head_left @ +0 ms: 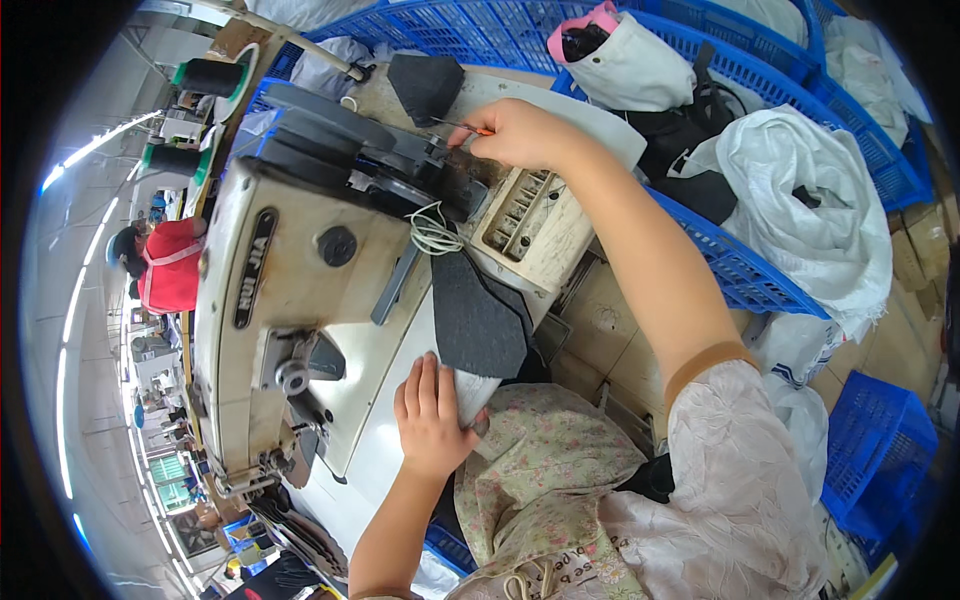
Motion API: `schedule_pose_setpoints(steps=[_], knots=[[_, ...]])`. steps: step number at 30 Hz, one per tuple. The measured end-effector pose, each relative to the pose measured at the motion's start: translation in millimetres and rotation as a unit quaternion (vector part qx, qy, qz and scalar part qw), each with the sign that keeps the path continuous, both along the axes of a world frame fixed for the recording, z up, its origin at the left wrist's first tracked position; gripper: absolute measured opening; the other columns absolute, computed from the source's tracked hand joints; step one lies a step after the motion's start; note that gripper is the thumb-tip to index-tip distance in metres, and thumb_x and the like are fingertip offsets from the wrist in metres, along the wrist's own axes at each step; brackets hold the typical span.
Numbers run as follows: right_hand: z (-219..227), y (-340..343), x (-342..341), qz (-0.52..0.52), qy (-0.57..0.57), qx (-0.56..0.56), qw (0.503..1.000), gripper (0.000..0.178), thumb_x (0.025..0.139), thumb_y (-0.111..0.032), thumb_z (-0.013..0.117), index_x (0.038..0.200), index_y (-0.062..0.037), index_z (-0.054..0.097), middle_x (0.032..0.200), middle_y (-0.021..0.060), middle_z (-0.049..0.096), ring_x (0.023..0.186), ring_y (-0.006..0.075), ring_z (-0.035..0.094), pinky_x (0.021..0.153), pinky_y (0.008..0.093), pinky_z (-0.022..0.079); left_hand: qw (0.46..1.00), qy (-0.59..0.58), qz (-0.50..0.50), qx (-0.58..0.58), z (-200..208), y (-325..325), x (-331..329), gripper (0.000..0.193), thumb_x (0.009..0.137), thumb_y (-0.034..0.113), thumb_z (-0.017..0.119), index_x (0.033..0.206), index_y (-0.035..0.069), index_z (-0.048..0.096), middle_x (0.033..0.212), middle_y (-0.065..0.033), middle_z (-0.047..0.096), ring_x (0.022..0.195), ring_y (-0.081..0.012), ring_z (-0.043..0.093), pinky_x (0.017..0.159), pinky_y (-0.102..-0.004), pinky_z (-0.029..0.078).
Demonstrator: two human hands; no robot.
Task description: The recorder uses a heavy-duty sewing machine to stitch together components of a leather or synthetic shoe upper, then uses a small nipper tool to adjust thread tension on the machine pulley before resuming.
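Observation:
My right hand (508, 135) is closed on a small tool with an orange-red handle (484, 131) and a thin dark tip, perhaps thread snips. It is at the far end of the sewing machine (300, 240), beside a dark fabric piece (425, 86). My left hand (436, 415) lies on the near edge of the white table, fingers stretched out and thumb apart. Just beyond it lie dark grey fabric pieces (480, 318) over a white, frayed-looking layer (474, 392). A loose bundle of pale cord (436, 232) rests at their far end.
Blue crates (745, 265) hold white sacks (800, 180), dark cloth and a white-and-pink bag (630, 65) at the right. Another blue crate (880, 450) stands on the tiled floor. Black thread spools (212, 76) stand at the left. A person in red (170, 265) is farther off.

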State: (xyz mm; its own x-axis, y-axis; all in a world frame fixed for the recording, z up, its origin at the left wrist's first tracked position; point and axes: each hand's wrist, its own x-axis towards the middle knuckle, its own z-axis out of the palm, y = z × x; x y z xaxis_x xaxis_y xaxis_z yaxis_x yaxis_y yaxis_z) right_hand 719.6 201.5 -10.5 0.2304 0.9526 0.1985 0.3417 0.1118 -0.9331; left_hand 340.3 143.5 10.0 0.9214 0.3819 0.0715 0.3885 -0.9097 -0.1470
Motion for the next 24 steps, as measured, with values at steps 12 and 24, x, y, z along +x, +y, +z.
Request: schedule_pose_setpoints(steps=[12,24], knots=[[-5.2,-2.9,-2.1,-0.034,-0.043,0.061,0.997,0.031,0.079,-0.007,0.056,0.107,-0.0051,0.070,0.081,0.0062,0.071,0.056,0.0095,0.045,0.053,0.0299,0.038,0.997,0.007,0.004,-0.083,6.4,1.1,-4.8,0.084,0.070,0.034,0.076,0.135,-0.005,0.040,0.142,-0.0290,0.039,0.129,-0.0453,0.040,0.105,-0.0547,0.031],[27.4,-14.3,-4.2,0.028,0.007,-0.110,0.993,0.047,0.068,-0.006,0.066,0.114,-0.0147,0.070,0.065,0.0088,0.061,0.056,0.0235,0.060,0.055,0.0343,0.046,0.973,0.003,0.068,-0.220,14.8,14.5,-21.8,0.069,0.065,0.035,0.076,0.125,0.007,0.058,0.135,-0.0188,0.049,0.124,-0.0372,0.044,0.097,-0.0514,0.037]])
